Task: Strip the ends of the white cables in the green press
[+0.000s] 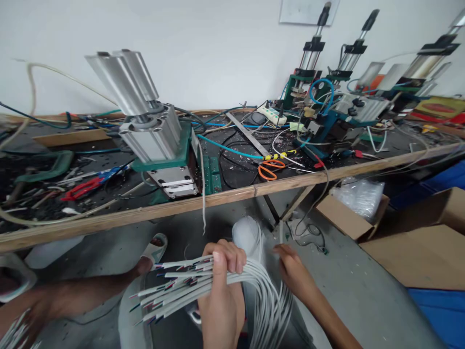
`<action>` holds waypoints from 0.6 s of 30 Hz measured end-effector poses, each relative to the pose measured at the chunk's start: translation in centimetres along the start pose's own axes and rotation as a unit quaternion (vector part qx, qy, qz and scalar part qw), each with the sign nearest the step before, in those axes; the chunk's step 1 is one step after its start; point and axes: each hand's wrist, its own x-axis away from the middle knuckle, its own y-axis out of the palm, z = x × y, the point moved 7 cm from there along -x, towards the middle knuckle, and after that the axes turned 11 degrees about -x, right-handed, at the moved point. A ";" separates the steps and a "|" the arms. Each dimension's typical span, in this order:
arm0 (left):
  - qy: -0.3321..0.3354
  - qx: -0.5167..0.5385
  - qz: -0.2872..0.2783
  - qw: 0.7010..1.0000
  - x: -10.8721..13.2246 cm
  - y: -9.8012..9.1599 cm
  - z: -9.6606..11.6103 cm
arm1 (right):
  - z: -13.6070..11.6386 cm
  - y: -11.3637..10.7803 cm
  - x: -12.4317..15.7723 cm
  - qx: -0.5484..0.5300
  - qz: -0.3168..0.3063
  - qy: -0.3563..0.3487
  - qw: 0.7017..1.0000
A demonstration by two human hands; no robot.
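Observation:
My left hand (222,286) is wrapped around a thick bundle of grey cables (181,288), thumb on top. The cut ends point left, with small coloured wires showing at their tips. To the right of my fist the bundle bends over and hangs down across my lap. My right hand (292,271), a little blurred, has its fingers closed beside the hanging cables. A pale cable end (281,232) sticks up from these fingers. Just beyond the bundle is my knee in light grey cloth (247,235).
A workbench (232,198) holds a twin-cylinder press (156,140), red-handled pliers (83,188), hoses and scraps. More pneumatic machines (312,63) stand at right. Cardboard boxes (417,257) sit on the right floor. At lower left, another person's hand (32,310) holds cables beside their slippered foot (154,249).

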 end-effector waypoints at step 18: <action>-0.066 -0.012 0.127 0.990 -0.4 -3.1 -4.1 | -6.3 3.6 0.1 -0.063 -0.115 -0.072 0.989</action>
